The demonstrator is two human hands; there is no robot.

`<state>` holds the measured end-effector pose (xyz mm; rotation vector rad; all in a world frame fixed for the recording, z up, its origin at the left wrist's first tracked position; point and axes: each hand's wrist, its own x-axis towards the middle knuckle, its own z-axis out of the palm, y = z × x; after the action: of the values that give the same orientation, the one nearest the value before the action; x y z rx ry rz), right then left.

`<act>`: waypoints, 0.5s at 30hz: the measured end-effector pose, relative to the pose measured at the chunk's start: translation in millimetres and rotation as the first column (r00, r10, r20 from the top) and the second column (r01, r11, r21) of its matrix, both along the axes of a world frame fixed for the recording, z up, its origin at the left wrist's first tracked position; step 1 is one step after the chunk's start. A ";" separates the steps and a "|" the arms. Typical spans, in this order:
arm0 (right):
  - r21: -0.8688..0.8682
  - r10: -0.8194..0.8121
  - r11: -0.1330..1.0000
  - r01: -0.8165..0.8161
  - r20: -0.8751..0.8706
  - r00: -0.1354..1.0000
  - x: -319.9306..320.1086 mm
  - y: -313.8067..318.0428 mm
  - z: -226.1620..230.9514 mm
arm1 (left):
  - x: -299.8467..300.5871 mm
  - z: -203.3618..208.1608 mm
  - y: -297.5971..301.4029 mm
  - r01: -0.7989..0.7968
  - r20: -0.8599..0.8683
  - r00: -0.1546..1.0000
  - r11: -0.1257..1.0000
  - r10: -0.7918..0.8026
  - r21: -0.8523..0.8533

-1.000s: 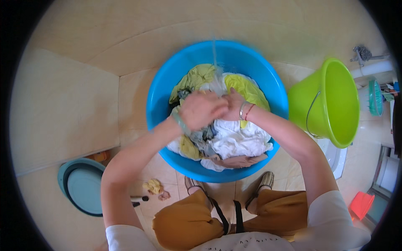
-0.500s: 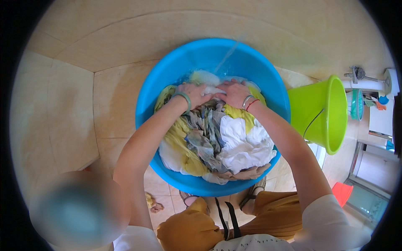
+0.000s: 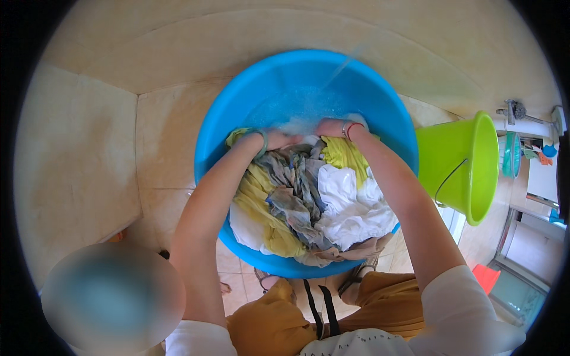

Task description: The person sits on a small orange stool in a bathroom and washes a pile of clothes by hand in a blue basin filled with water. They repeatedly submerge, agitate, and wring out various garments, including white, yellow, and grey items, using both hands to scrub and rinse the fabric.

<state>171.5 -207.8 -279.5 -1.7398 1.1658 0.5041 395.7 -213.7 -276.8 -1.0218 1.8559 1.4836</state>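
Observation:
A large round blue basin [image 3: 309, 68] holds wet clothes at its near side and foamy water [image 3: 291, 107] at its far side. My left hand [image 3: 280, 140], a green bangle at its wrist, reaches into the far edge of the clothes, beside a grey patterned cloth [image 3: 297, 204]. To its right, my right hand [image 3: 330, 127] is dipped at the waterline by a bright yellow cloth [image 3: 344, 155]. Cloth and suds hide most fingers of both hands. Nearer lie a dull yellow cloth [image 3: 261, 202], white cloths [image 3: 350, 216] and a brownish cloth [image 3: 363, 250].
A thin water stream [image 3: 339, 74] falls into the basin from the far side. Right of the basin, a lime-green bucket [image 3: 445, 157] lies tilted with its handle hanging. Tiled walls [image 3: 83, 148] stand left and ahead. A red object [image 3: 487, 276] is farther right.
Both hands have gone from lying on top of the clothes to reaching down into their far edge. The heap has drawn nearer, leaving more foamy water showing at the far side.

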 end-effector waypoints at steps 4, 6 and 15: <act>0.045 -0.473 0.875 0.482 0.287 0.833 -15.6 22.8 13.1 | 16.2 -16.4 19.0 -0.229 -0.127 0.969 0.965 0.214 -0.128; -0.069 -0.490 0.841 0.537 0.326 0.809 -27.2 30.2 5.9 | 9.1 -10.1 11.1 -0.201 -0.124 0.971 0.979 0.204 0.033; -0.401 -0.486 0.698 0.593 0.343 0.804 -24.9 58.3 48.0 | -3.3 52.5 36.1 -0.007 0.114 0.989 0.792 0.097 -0.611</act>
<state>146.6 -149.5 -231.5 -1.6777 1.6655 -0.3777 392.5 -177.6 -224.3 -1.4327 2.2719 0.7956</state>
